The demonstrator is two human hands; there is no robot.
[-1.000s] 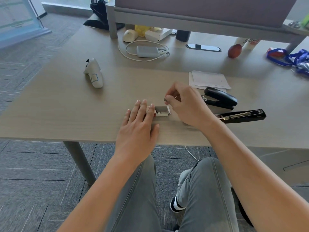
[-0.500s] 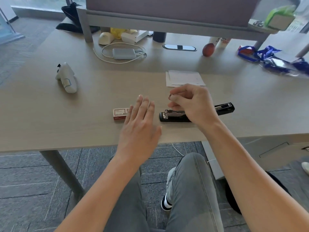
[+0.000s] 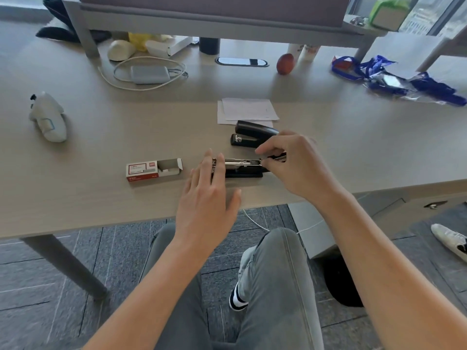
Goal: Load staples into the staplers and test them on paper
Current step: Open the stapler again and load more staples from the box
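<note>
An opened black stapler (image 3: 242, 166) lies near the table's front edge with its metal staple channel exposed. My left hand (image 3: 208, 190) rests with straight fingers on the stapler's left end. My right hand (image 3: 290, 162) has curled fingers at the channel's right end and pinches something small there, which I cannot make out. A red and white staple box (image 3: 151, 170) lies slid open to the left of the stapler. A second black stapler (image 3: 254, 135) sits shut just behind, partly on white paper sheets (image 3: 249, 109).
A white controller (image 3: 48, 117) lies far left. At the back are a charger with a coiled cable (image 3: 149, 74), a red fruit (image 3: 285, 63), and blue lanyards (image 3: 394, 77). A desk divider (image 3: 214, 18) runs along the far edge. My knees are under the table edge (image 3: 101, 223).
My right hand left the staple box and came down to the open stapler's channel. My left hand moved from the box to the stapler's left end. The camera shifted right.
</note>
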